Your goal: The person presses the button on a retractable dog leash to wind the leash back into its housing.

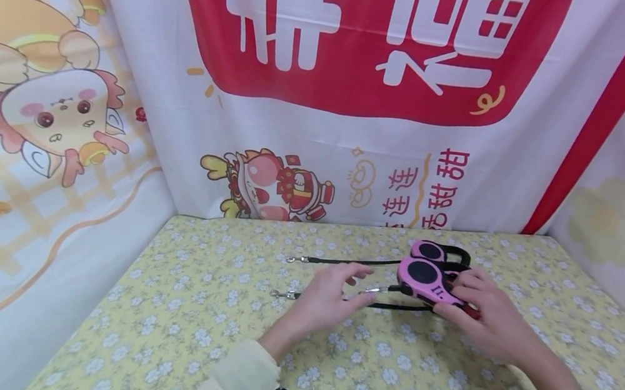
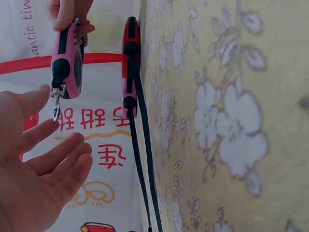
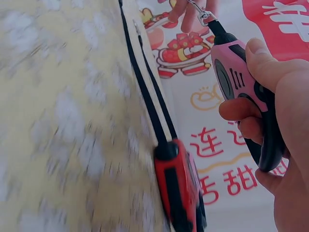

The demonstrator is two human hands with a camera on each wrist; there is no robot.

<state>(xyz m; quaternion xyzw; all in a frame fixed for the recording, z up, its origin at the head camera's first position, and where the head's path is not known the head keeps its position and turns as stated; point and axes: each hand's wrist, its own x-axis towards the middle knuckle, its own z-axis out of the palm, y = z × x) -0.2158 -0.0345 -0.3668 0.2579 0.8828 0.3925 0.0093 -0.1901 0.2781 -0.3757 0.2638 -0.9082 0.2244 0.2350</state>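
My right hand (image 1: pixel 490 312) grips the black handle of a pink retractable dog leash (image 1: pixel 423 278), raised over the table. Its metal clip (image 2: pixel 57 108) sticks out of the black nozzle toward my left hand (image 1: pixel 327 300). That hand has its fingers spread, with thumb and forefinger on either side of the clip. Behind the held leash lies a second pink retractable leash (image 1: pixel 427 251). A red retractable leash (image 3: pixel 176 179) lies beside it, mostly covered by the held one in the head view.
Two black straps (image 1: pixel 340 261) run left across the flowered tablecloth (image 1: pixel 176 320) from the lying leashes, ending in metal clips (image 1: pixel 296 259). Printed cloth hangings (image 1: pixel 352 130) close off the table's back and sides.
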